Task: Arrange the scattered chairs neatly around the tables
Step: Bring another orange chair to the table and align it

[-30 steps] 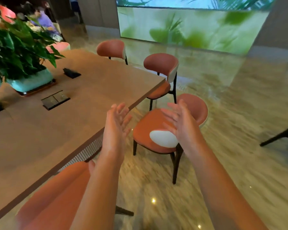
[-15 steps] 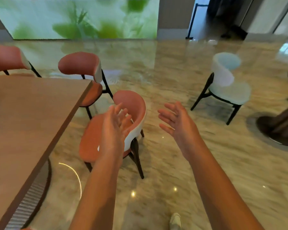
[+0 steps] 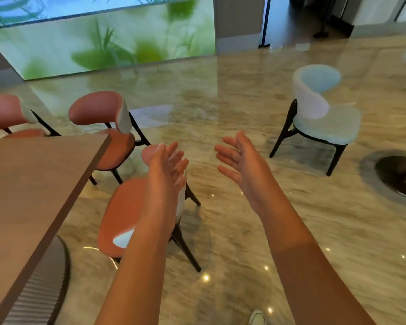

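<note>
A long wooden table (image 3: 33, 179) fills the left. Three orange chairs with dark legs stand along its right side: the nearest chair (image 3: 122, 214) below my left arm, a second chair (image 3: 103, 116) tucked at the table's corner, a third chair (image 3: 5, 111) at the far left edge. A pale blue chair (image 3: 324, 116) stands alone on the floor to the right. My left hand (image 3: 167, 165) is raised with straight fingers in front of the nearest chair's backrest, holding nothing. My right hand (image 3: 242, 160) is raised and empty, palm turned left.
A dark round table base (image 3: 399, 174) sits at the right edge. The floor is polished marble. A green backlit wall panel (image 3: 108, 43) closes the far side, with a black post (image 3: 265, 22) to its right. My shoe tip (image 3: 256, 319) shows at the bottom.
The view has swung right, away from the table's plant, bringing the pale blue chair into sight. Both hands stay raised and empty; the nearest orange chair now sits under my left hand.
</note>
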`<control>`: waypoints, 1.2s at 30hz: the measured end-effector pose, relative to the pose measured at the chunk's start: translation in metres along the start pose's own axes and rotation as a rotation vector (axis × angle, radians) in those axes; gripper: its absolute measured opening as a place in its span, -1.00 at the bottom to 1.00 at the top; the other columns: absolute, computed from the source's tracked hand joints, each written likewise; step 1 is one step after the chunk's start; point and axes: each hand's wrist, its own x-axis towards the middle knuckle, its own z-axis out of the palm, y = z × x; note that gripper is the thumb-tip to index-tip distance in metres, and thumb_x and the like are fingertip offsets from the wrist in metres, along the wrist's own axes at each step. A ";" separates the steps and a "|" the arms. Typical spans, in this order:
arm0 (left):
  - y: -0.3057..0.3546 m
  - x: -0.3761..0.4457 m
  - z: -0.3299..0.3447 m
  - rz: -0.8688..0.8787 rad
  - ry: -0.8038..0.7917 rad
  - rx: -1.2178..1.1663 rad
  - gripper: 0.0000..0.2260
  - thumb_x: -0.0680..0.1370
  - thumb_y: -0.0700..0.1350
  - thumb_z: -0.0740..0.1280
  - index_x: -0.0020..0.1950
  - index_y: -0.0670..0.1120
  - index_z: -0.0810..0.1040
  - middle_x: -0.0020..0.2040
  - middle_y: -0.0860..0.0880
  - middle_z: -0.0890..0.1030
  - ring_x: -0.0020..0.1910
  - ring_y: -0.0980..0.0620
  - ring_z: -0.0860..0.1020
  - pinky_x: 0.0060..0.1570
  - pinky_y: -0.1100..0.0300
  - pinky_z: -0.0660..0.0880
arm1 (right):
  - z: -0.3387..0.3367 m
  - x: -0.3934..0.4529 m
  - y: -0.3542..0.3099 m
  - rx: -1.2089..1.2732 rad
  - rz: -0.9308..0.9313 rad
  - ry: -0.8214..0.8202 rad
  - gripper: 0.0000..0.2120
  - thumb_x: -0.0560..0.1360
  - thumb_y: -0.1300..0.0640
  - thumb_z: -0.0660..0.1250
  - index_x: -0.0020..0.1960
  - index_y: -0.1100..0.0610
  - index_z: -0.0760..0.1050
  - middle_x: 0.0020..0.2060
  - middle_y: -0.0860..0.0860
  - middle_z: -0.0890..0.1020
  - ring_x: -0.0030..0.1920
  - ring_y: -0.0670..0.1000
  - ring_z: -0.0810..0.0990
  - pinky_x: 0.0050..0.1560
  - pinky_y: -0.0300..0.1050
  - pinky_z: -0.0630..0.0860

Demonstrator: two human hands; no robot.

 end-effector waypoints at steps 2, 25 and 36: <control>-0.007 0.012 0.018 0.018 0.011 0.012 -0.54 0.72 0.12 0.01 0.51 -0.05 0.41 0.46 -0.07 0.48 0.42 -0.04 0.48 0.40 -0.01 0.39 | -0.017 0.017 -0.003 0.006 0.007 -0.008 -0.46 0.64 -0.24 0.10 0.43 0.07 0.44 0.26 0.02 0.62 0.27 -0.05 0.59 0.36 0.06 0.49; -0.010 0.291 0.092 0.048 -0.082 -0.104 -0.52 0.70 0.19 -0.06 0.46 0.07 0.46 0.42 0.04 0.51 0.37 0.09 0.50 0.50 -0.08 0.25 | -0.043 0.253 -0.034 0.045 -0.001 0.175 -0.38 0.56 -0.28 0.13 0.51 0.04 0.34 0.28 0.00 0.62 0.31 -0.05 0.55 0.39 0.04 0.45; 0.018 0.393 0.084 0.049 -0.006 -0.067 -0.55 0.70 0.20 -0.03 0.45 0.09 0.47 0.40 0.06 0.52 0.36 0.10 0.51 0.49 -0.07 0.29 | 0.001 0.368 -0.049 0.013 0.017 0.105 -0.17 0.28 -0.41 0.17 0.44 -0.01 0.39 0.29 0.00 0.62 0.30 -0.09 0.55 0.40 0.04 0.44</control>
